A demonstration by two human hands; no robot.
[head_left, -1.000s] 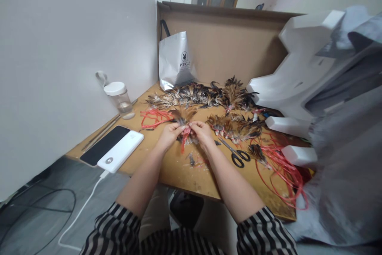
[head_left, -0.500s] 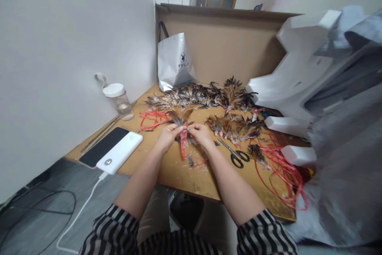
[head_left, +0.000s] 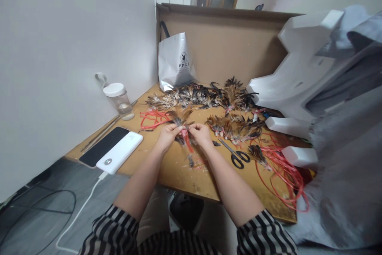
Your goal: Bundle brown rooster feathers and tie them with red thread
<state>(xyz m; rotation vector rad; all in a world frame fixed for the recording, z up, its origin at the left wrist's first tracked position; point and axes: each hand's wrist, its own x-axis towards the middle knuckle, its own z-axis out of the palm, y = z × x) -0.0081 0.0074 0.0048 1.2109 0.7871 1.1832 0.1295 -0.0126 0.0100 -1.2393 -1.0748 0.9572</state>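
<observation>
A small bundle of brown feathers [head_left: 180, 115] fans away from me, its base pinched in my left hand [head_left: 169, 135]. Red plastic ribbon [head_left: 187, 142] is around the base, and a loose end hangs toward me. Close on the other side, my right hand [head_left: 200, 133] is closed at the fingertips on the ribbon; the exact grip is too small to see clearly. Black-handled scissors [head_left: 237, 156] lie to the right of my right hand. Beyond them is a row of tied brown feathers [head_left: 234, 125].
A larger feather heap [head_left: 193, 96] lies at the back by a silver bag [head_left: 176, 62]. Red ribbon strands [head_left: 286, 171] spread at right beside white foam [head_left: 298, 72]. A phone [head_left: 104, 145], a white power bank [head_left: 119, 153] and a lidded jar [head_left: 121, 100] stand left.
The hanging red ribbon end has shifted right and looks shorter. My fingertips have moved slightly apart, while the left hand still holds the feather bundle.
</observation>
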